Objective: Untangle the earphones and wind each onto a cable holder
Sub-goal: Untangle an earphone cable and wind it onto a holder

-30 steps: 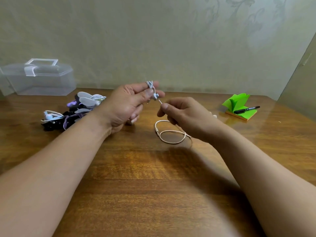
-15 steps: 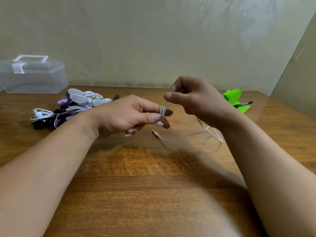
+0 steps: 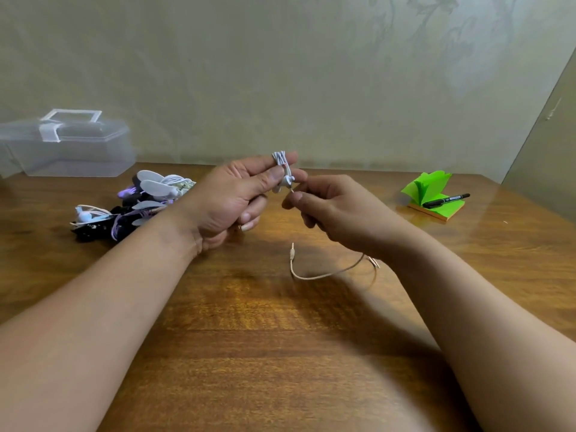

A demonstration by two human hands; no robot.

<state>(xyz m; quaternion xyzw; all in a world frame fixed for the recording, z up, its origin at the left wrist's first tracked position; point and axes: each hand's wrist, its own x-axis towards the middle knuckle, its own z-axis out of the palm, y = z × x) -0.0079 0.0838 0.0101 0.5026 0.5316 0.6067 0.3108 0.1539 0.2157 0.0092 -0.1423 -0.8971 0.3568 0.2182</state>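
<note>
My left hand (image 3: 230, 198) is raised over the table and pinches a small white holder with earphone cable coiled on it (image 3: 282, 168) between thumb and forefinger; some turns of cable wrap the fingertip. My right hand (image 3: 336, 210) sits just right of it, thumb and forefinger pinching the thin cable (image 3: 293, 191) that leads to the coil. The loose end of the beige cable (image 3: 324, 274) curves over the table below my right hand, and its jack plug (image 3: 292, 252) points away from me.
A heap of wound white, purple and black earphones and holders (image 3: 131, 207) lies at the left. A clear plastic box with a lid and handle (image 3: 67, 145) stands at the back left. A green sticky-note pad (image 3: 433, 194) with a black pen (image 3: 445, 200) sits at the right.
My left hand has lifted the coil up again. My right hand has come down from above the coil to its right side. The loose cable tail now lies in a shorter curve.
</note>
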